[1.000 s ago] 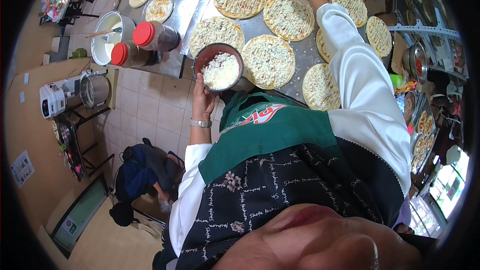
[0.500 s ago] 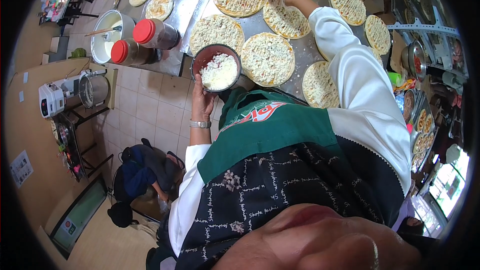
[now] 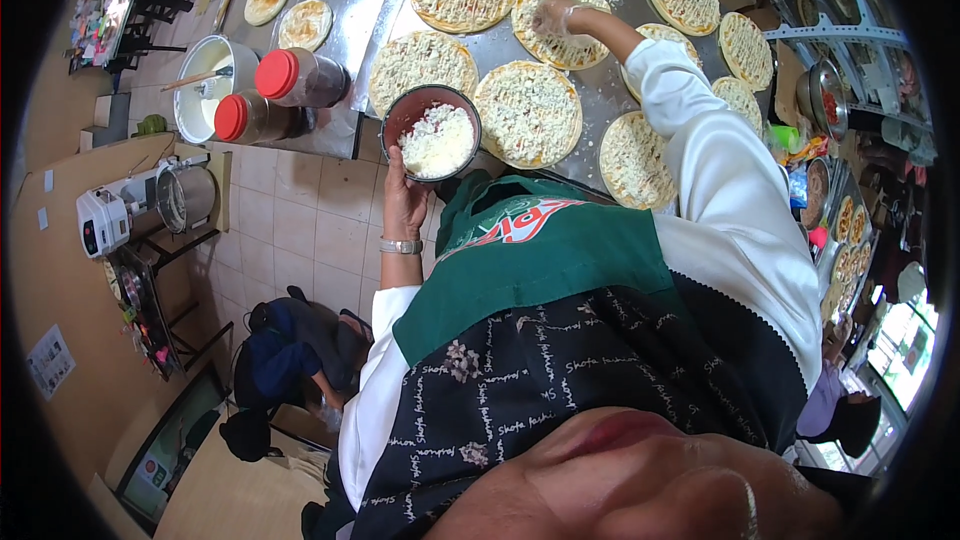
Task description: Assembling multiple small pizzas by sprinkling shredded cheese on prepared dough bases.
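Observation:
My left hand [image 3: 403, 202] holds a dark red bowl [image 3: 418, 103] of shredded white cheese from below, at the near edge of the steel counter [image 3: 600, 100]. My right hand [image 3: 551, 14] reaches out over a round pizza base [image 3: 568, 44] in the middle row, fingers bunched downward; whether cheese is in them cannot be told. Beside the bowl lie two cheese-covered pizza bases, one at its right [image 3: 528, 113] and one behind it [image 3: 421, 64].
Several more sauced and cheese-topped pizza bases cover the counter. Two red-lidded jars [image 3: 290, 78] and a white bucket [image 3: 206, 90] stand at the left. A mixer [image 3: 105, 220] and pot sit on a side table. A dark bag [image 3: 290, 350] lies on the tiled floor.
My right hand has drawn back leftward from a farther pizza base to the one in the middle row. The bowl in my left hand has stayed about where it was.

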The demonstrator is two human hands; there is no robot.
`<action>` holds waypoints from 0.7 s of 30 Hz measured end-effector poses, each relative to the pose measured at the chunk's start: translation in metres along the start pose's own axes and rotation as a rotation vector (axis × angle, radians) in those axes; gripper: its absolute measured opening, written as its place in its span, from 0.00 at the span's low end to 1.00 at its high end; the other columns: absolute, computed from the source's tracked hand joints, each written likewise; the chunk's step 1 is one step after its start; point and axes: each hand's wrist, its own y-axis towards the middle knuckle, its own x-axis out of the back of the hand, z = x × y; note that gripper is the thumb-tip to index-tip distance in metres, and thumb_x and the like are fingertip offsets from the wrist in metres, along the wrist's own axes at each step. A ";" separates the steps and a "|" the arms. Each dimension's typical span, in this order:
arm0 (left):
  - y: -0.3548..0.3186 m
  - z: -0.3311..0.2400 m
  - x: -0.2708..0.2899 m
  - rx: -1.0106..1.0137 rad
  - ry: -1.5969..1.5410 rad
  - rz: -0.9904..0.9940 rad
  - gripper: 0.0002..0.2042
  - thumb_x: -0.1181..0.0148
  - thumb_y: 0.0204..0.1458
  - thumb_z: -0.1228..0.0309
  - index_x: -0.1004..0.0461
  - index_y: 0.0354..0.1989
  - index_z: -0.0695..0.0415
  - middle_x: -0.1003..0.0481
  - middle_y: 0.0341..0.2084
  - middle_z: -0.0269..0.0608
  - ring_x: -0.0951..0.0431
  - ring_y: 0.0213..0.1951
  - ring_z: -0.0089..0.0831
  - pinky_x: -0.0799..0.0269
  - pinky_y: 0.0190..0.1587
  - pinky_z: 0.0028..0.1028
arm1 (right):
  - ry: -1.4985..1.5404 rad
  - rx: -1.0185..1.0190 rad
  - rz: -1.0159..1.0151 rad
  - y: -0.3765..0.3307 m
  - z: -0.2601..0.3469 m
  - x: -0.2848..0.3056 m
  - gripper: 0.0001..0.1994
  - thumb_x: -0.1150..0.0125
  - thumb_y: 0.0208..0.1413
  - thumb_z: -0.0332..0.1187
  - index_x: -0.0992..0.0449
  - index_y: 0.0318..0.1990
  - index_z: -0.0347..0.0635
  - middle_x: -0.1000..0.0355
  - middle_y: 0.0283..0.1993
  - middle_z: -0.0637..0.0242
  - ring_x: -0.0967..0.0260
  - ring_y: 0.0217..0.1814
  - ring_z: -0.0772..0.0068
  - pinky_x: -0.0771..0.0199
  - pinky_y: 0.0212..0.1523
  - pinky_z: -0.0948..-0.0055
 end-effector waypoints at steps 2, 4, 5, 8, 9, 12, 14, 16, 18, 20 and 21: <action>0.000 0.000 0.001 0.019 0.036 0.009 0.35 0.52 0.51 0.45 0.47 0.61 0.56 0.40 0.57 0.41 0.38 0.57 0.35 0.38 0.56 0.40 | -0.053 -0.018 0.038 -0.016 0.001 0.003 0.09 0.39 0.43 0.31 0.21 0.35 0.43 0.24 0.31 0.61 0.27 0.33 0.70 0.28 0.33 0.70; -0.001 0.001 -0.001 -0.001 0.017 -0.019 0.34 0.50 0.51 0.45 0.45 0.60 0.57 0.37 0.55 0.42 0.35 0.55 0.35 0.35 0.53 0.39 | 0.061 0.072 0.030 -0.036 -0.003 0.006 0.09 0.40 0.43 0.27 0.20 0.34 0.44 0.24 0.30 0.61 0.26 0.32 0.69 0.28 0.33 0.73; -0.002 0.001 -0.002 -0.019 0.000 -0.043 0.33 0.49 0.51 0.46 0.44 0.58 0.59 0.35 0.53 0.42 0.32 0.53 0.35 0.32 0.49 0.38 | 0.161 -0.035 0.062 -0.040 -0.004 0.006 0.08 0.41 0.41 0.24 0.20 0.32 0.45 0.24 0.30 0.62 0.27 0.30 0.69 0.28 0.32 0.75; -0.002 0.001 0.001 -0.004 0.012 -0.042 0.33 0.50 0.51 0.46 0.44 0.58 0.58 0.35 0.53 0.42 0.32 0.52 0.35 0.31 0.48 0.38 | 0.066 -0.135 0.085 -0.056 -0.004 0.014 0.07 0.40 0.41 0.26 0.20 0.31 0.45 0.24 0.29 0.62 0.27 0.30 0.70 0.28 0.32 0.74; -0.002 0.001 0.001 -0.005 0.011 -0.043 0.33 0.50 0.51 0.46 0.44 0.58 0.58 0.35 0.53 0.42 0.32 0.52 0.35 0.31 0.48 0.38 | -0.055 -0.065 0.041 -0.053 -0.019 0.006 0.07 0.40 0.41 0.28 0.21 0.31 0.45 0.24 0.29 0.62 0.27 0.29 0.71 0.28 0.32 0.73; 0.002 0.001 -0.001 0.000 0.015 -0.023 0.33 0.50 0.52 0.46 0.44 0.58 0.59 0.35 0.53 0.42 0.31 0.52 0.35 0.30 0.47 0.38 | -0.131 -0.199 0.013 -0.055 -0.068 -0.007 0.07 0.40 0.42 0.30 0.21 0.31 0.46 0.24 0.29 0.62 0.27 0.28 0.71 0.28 0.31 0.72; 0.001 0.000 0.001 0.024 0.023 -0.001 0.34 0.51 0.51 0.45 0.46 0.60 0.55 0.39 0.57 0.40 0.38 0.57 0.36 0.37 0.55 0.41 | -0.283 -0.048 -0.098 -0.058 -0.077 -0.006 0.06 0.39 0.43 0.32 0.21 0.31 0.46 0.24 0.29 0.63 0.27 0.29 0.69 0.28 0.33 0.71; -0.001 0.000 0.000 0.014 0.024 -0.002 0.34 0.51 0.51 0.45 0.46 0.60 0.55 0.39 0.56 0.40 0.37 0.57 0.36 0.37 0.55 0.41 | 0.094 -0.342 0.020 -0.061 -0.082 0.003 0.06 0.40 0.43 0.31 0.22 0.30 0.44 0.24 0.27 0.63 0.27 0.28 0.69 0.27 0.31 0.69; -0.002 0.000 0.000 0.003 0.026 -0.007 0.34 0.51 0.51 0.45 0.46 0.60 0.55 0.38 0.56 0.40 0.37 0.56 0.36 0.37 0.55 0.42 | 0.065 -0.274 -0.042 -0.061 -0.073 0.007 0.05 0.42 0.44 0.27 0.22 0.29 0.40 0.25 0.24 0.63 0.28 0.22 0.70 0.27 0.25 0.70; 0.001 0.001 -0.001 0.015 0.017 0.006 0.33 0.51 0.51 0.45 0.46 0.60 0.55 0.38 0.56 0.41 0.37 0.56 0.36 0.38 0.55 0.41 | -0.031 -0.249 -0.240 -0.060 -0.080 0.004 0.06 0.44 0.43 0.25 0.22 0.29 0.38 0.26 0.23 0.62 0.29 0.19 0.72 0.29 0.20 0.72; 0.003 0.001 -0.002 0.016 0.018 0.011 0.33 0.51 0.51 0.45 0.46 0.60 0.55 0.38 0.56 0.41 0.37 0.56 0.36 0.38 0.55 0.41 | -0.031 -0.253 -0.243 -0.059 -0.084 0.004 0.06 0.44 0.43 0.25 0.22 0.29 0.38 0.26 0.23 0.62 0.29 0.19 0.72 0.29 0.20 0.72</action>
